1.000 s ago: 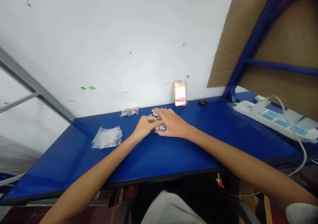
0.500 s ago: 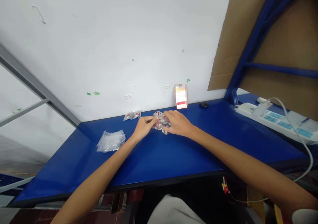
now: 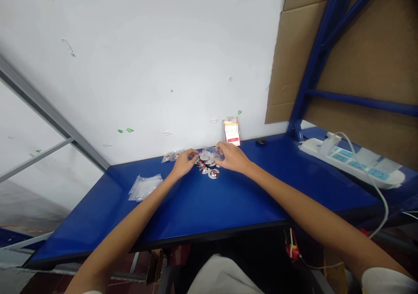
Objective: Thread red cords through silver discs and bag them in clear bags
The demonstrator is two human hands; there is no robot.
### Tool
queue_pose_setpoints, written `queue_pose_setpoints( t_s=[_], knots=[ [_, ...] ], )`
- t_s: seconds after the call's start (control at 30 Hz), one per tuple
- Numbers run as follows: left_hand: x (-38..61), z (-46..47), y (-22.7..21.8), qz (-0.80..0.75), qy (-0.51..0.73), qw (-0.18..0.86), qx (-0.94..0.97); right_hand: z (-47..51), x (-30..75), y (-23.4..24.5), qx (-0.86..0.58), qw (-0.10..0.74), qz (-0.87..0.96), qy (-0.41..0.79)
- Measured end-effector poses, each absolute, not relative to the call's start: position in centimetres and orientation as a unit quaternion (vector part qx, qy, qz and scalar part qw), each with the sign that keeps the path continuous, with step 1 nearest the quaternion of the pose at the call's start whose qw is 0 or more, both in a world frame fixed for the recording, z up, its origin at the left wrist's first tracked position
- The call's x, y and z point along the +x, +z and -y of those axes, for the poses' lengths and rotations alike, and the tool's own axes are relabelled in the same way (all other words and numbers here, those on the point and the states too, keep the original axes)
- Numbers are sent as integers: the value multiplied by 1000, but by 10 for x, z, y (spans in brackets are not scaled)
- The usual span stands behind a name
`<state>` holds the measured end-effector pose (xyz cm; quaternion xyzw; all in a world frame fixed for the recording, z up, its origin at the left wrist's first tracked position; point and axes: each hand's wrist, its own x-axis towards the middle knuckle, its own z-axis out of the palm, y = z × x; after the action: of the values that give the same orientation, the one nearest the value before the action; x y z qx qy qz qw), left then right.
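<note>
Left hand (image 3: 184,163) — grip half-curled, hold not determinable — sits beside a cluster of at least five round silver discs (image 3: 209,165) with red marks on the blue bench (image 3: 196,207); right hand (image 3: 232,158) — grip closed on one clear plastic sleeve (image 3: 211,153) above the cluster; two sealed packets (image 3: 171,156) and one stack of clear bags (image 3: 145,187) lie further left.

A blue workbench (image 3: 209,211) runs along a white wall (image 3: 130,68). At its three o'clock, a white power strip (image 3: 349,161) lies beneath a blue steel frame (image 3: 313,72) and brown cardboard (image 3: 369,46). At twelve o'clock, a blurred card (image 3: 232,131) stands against the wall, just left of a small black object (image 3: 261,141). Clear plastic bags (image 3: 145,187) lie flat at nine o'clock.
</note>
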<state>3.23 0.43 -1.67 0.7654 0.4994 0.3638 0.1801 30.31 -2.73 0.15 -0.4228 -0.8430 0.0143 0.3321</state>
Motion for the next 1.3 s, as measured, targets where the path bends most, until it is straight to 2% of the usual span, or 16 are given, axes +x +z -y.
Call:
queue_pose_setpoints(
  t_s=[0.13, 0.23, 0.33, 0.4, 0.47, 0.53, 0.6, 0.97, 1.1, 1.3],
  knots=[
    [45, -20, -23, -482, 312, 112, 811, 27, 305, -1, -413, 331, 848, 31],
    [53, -23, -25, -486, 316, 70, 812, 29, 303, -1, -412, 335, 847, 37],
    [53, -19, -23, -488, 357, 78, 792, 29, 302, -2, -414, 334, 846, 37],
    [49, -14, -19, -491, 415, 128, 755, 28, 302, -4, -411, 334, 847, 38],
    [43, -6, -13, -490, 463, 238, 699, 28, 302, -5, -410, 335, 847, 41],
    [36, 2, -7, -476, 479, 356, 647, 27, 301, -6, -411, 334, 847, 42],
    [32, 12, -2, -454, 483, 422, 619, 26, 300, -8, -411, 333, 848, 39],
    [37, 32, 10, -412, 504, 405, 642, 20, 298, -16, -429, 310, 848, 39],
    [36, 33, 9, -386, 512, 331, 692, 20, 299, -16, -431, 307, 847, 46],
    [32, 38, 15, -316, 401, 8, 860, 23, 298, -15, -412, 299, 858, 64]
  ],
)
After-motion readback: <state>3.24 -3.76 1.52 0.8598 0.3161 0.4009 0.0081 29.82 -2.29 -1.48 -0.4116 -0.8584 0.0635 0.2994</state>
